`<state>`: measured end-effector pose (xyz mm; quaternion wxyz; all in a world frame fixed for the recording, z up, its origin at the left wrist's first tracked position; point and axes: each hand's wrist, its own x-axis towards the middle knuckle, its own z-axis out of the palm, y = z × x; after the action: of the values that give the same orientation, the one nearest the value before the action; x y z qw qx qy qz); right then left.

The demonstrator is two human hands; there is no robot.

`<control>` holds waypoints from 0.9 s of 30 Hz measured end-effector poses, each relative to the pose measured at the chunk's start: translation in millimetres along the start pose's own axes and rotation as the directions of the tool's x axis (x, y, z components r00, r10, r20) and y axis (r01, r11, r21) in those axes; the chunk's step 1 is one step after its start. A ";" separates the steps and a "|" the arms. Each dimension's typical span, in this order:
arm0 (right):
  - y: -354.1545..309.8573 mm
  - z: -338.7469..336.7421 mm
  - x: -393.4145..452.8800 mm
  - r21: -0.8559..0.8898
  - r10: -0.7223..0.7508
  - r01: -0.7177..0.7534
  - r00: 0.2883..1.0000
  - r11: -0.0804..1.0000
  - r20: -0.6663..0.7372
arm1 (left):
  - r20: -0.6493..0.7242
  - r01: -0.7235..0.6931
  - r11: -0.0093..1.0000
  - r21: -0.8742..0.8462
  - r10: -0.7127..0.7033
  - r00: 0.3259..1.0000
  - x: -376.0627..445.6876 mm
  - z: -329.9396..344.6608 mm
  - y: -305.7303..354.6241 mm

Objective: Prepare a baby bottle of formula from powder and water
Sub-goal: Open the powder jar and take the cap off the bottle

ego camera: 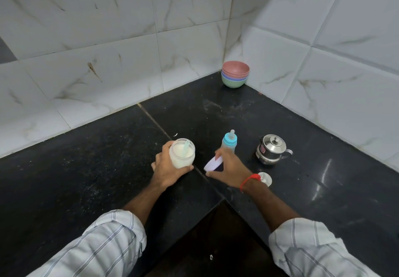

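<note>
- Two hands worked: left hand point(167, 167), fingers curled round a clear jar point(182, 153) of white powder.
- Right hand point(230, 165) pinched a flat white lid point(212, 163).
- Steel kettle point(272, 149), rounded, shiny.

My counter point(86, 168) is black stone with pale specks and a seam running across it. A stack of bowls point(235, 73), pink on top, then blue and green, sits in its far corner against the white marbled wall tiles point(108, 39).
</note>
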<state>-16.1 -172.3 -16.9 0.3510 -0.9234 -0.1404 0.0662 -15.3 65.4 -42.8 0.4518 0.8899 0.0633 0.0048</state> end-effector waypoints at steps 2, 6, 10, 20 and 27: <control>6.4 15.2 -4.2 -0.137 0.022 -0.008 0.995 0.991 0.097 | -0.010 0.036 0.998 -0.056 -0.036 0.999 -0.4 3.6 -4.0; 20.3 38.2 -7.7 -0.214 0.006 0.011 0.997 0.977 0.079 | -0.012 0.083 0.995 -0.051 -0.083 0.996 -2.9 7.2 -6.5; 36.8 44.9 -12.0 -0.277 -0.010 0.036 0.996 0.960 0.094 | 0.016 0.070 0.996 -0.062 -0.069 0.997 -2.8 7.5 -6.6; 23.1 6.2 15.2 0.043 0.100 -0.095 0.729 0.994 -0.677 | -0.314 -0.380 0.902 0.206 0.428 0.847 -51.4 20.8 25.2; 46.1 -12.2 54.9 0.143 0.304 -0.269 0.877 0.952 -0.372 | 0.077 -0.522 0.845 0.115 0.517 0.853 -54.3 50.2 66.0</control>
<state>48.7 -196.1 -39.8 0.3981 -0.9123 0.0734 -0.0617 -58.8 -19.9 -16.8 0.3753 0.9014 -0.1892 0.1036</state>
